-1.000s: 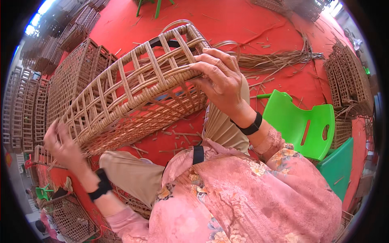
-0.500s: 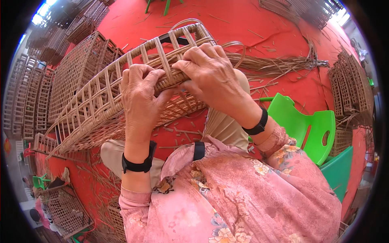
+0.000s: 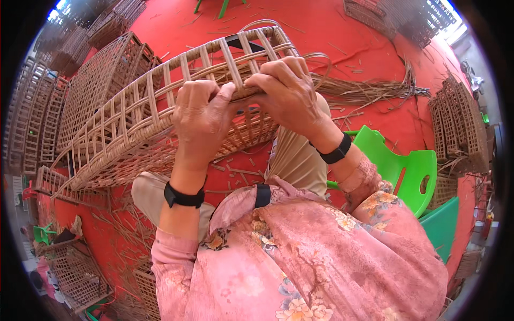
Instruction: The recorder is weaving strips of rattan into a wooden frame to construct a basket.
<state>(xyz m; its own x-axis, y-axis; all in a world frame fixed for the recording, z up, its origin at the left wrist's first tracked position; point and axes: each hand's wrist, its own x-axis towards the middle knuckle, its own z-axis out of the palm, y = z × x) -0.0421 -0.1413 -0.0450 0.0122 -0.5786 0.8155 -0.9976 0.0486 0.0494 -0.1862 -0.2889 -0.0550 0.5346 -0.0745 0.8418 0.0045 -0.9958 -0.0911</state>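
A long brown wicker basket (image 3: 134, 130) lies tilted across my knees, its open lattice side facing up. My left hand (image 3: 201, 115) is closed on the basket's thick wrapped edge, thumb on top. Just right of it, my right hand (image 3: 286, 91) grips the same edge, with the thumb and bent fingers close to the left thumb. The fingertips under the edge are hidden, so any strand pinched there cannot be made out. A thin loose strip (image 3: 319, 60) curls out beyond the basket's far right corner.
A bundle of loose strips (image 3: 369, 88) lies on the red floor (image 3: 321, 32) to the right. Beside my right arm stands a green plastic chair (image 3: 401, 163). Stacked woven baskets (image 3: 96, 91) rise at the left, more baskets (image 3: 455, 125) at the far right. Scraps litter the floor.
Both hands have shifted slightly right along the basket's edge, and the left thumb now sits nearer the right hand. The basket has tipped a little and moved in view.
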